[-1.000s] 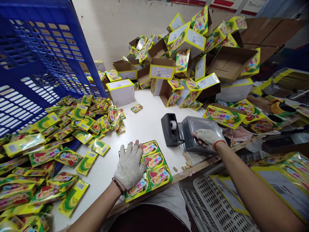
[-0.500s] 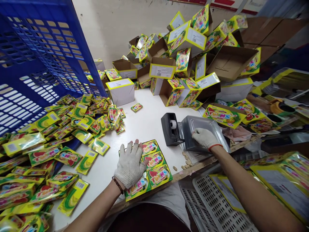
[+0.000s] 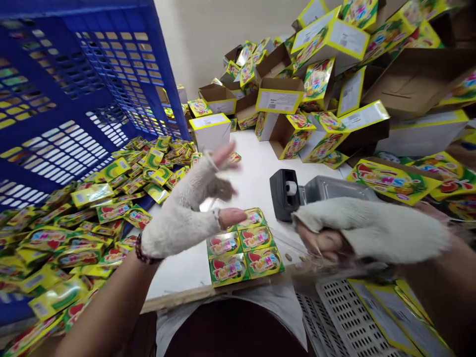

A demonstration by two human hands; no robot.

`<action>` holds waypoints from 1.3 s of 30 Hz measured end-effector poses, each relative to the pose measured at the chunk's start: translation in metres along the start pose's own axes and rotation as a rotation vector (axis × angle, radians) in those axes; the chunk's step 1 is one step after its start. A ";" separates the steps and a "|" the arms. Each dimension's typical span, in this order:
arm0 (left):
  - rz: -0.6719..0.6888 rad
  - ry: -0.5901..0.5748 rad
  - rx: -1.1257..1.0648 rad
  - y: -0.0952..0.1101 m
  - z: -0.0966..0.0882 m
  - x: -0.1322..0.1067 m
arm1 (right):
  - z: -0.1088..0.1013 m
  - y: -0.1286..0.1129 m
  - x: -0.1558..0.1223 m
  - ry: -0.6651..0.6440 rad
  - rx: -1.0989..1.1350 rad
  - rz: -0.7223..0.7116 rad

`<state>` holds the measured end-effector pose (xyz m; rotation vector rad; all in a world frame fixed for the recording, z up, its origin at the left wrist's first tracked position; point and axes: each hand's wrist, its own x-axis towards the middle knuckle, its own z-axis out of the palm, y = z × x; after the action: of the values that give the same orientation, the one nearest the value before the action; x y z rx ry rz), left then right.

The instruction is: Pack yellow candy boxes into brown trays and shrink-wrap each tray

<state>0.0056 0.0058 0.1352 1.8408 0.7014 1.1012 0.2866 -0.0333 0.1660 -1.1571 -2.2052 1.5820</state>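
From the head camera, a block of packets (image 3: 243, 245) lies flat at the near edge of the table (image 3: 256, 168), just ahead of the person's body. They are glossy yellow-green sachets with red "TUMS" lettering and a watermelon slice, set edge to edge in two columns. Five faces show, and a sixth may sit under the thumb. The left hand (image 3: 193, 210), in a white fingerless knit glove, hangs above the block's far left corner with its fingers spread apart, gripping nothing. The right hand (image 3: 357, 233), gloved the same, is over the table's near right edge. Its fingers curl inward, but it is too blurred to tell whether they close on anything. One black tape dispenser (image 3: 284, 193) stands just beyond the block, touching one grey metal box (image 3: 334, 187). One blue crate (image 3: 74, 99) leans over the left edge.
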 end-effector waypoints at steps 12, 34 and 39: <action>-0.558 0.358 0.465 -0.144 0.018 -0.043 | 0.012 0.125 0.129 0.556 0.072 0.386; -0.044 -0.493 1.061 -0.110 0.110 -0.035 | 0.067 0.158 0.085 0.655 0.091 0.354; -0.039 -0.508 1.058 -0.115 0.115 -0.032 | 0.111 0.146 0.021 0.581 0.249 0.450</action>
<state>0.0888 -0.0092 -0.0073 2.8025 1.1024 0.1283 0.2799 -0.0808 -0.0124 -1.8280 -1.4074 1.3617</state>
